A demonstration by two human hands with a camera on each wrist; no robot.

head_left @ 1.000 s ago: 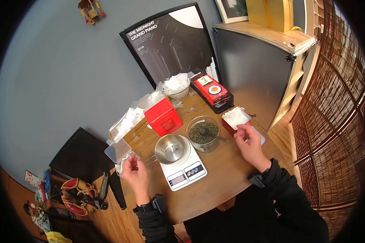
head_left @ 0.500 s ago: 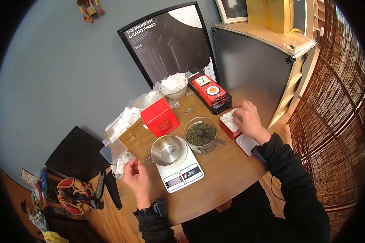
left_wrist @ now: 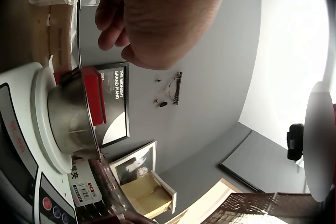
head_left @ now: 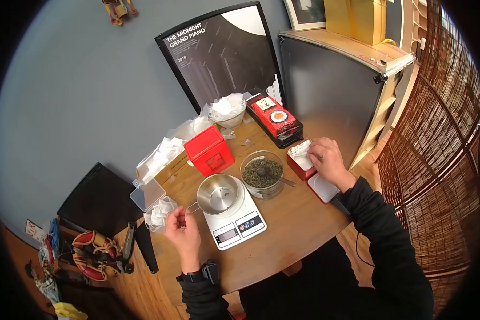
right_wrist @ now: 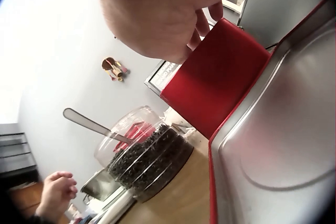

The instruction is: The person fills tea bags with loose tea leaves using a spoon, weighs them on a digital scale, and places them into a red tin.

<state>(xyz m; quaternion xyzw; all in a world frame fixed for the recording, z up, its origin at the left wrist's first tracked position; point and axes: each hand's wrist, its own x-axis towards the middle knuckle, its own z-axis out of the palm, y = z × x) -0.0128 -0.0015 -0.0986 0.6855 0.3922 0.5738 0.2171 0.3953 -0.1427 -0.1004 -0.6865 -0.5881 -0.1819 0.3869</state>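
Note:
My right hand (head_left: 329,162) is at the open red tin (head_left: 298,169), its fingertips down at the white pouches (head_left: 302,149) inside; I cannot tell whether they pinch one. The tin's lid (right_wrist: 283,129) lies folded out in the right wrist view. My left hand (head_left: 184,234) hovers, loosely curled and holding nothing, beside a clear plastic box of crumpled white pouches (head_left: 160,213). A steel pan (head_left: 217,194) with a thin wire handle and a few dark bits inside sits on a white digital scale (head_left: 239,233). Next to it stands a glass bowl of dried tea leaves (head_left: 258,176) with a spoon (head_left: 282,180) in it.
Behind the scale stands a red box (head_left: 208,151). A black tray (head_left: 290,140) carries a red printed package (head_left: 274,116). At the back are a bowl of white pouches (head_left: 228,112) and more white pouches (head_left: 162,154). The wooden table's (head_left: 282,240) curved edge faces me.
My right hand has moved from in front of the red tin, up to its opening, and its fingertips are now at the pouches. The left hand stays nearly in place. The view shifts slightly.

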